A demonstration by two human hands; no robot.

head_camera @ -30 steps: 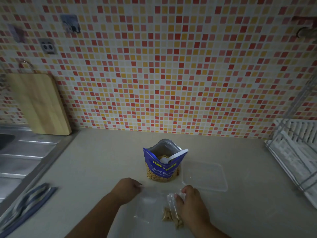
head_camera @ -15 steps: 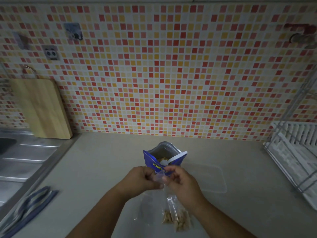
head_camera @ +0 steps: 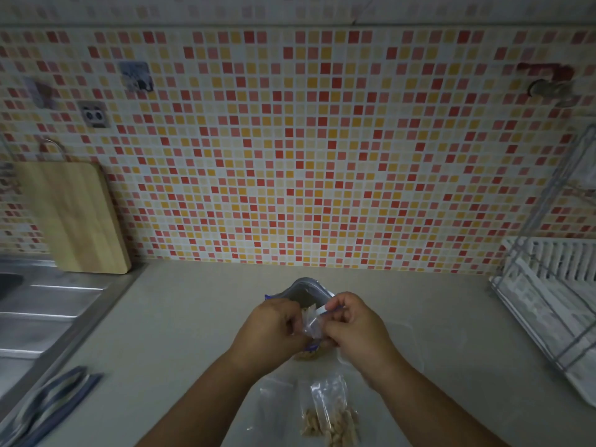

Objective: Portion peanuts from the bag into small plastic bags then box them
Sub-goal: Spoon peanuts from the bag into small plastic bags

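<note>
My left hand (head_camera: pixel 274 330) and my right hand (head_camera: pixel 354 324) meet above the counter and both pinch the top of a small clear plastic bag (head_camera: pixel 311 324). Behind them stands the blue peanut bag (head_camera: pixel 304 290), open at the top and mostly hidden by my hands; peanuts show through its lower window (head_camera: pixel 309 354). Below my wrists lies a small clear bag filled with peanuts (head_camera: pixel 332 417) on a clear flat plastic piece (head_camera: pixel 274 401). A clear plastic box lid (head_camera: pixel 406 337) lies to the right, partly behind my right hand.
A wooden cutting board (head_camera: pixel 74 217) leans on the tiled wall at the left, above a steel sink drainboard (head_camera: pixel 48 311). A striped blue cloth (head_camera: pixel 54 398) lies at the lower left. A white wire dish rack (head_camera: pixel 554 304) stands at the right.
Both hands rose from the counter and came together in front of the peanut bag, lifting a small clear bag between them. The filled bag stays lying below.
</note>
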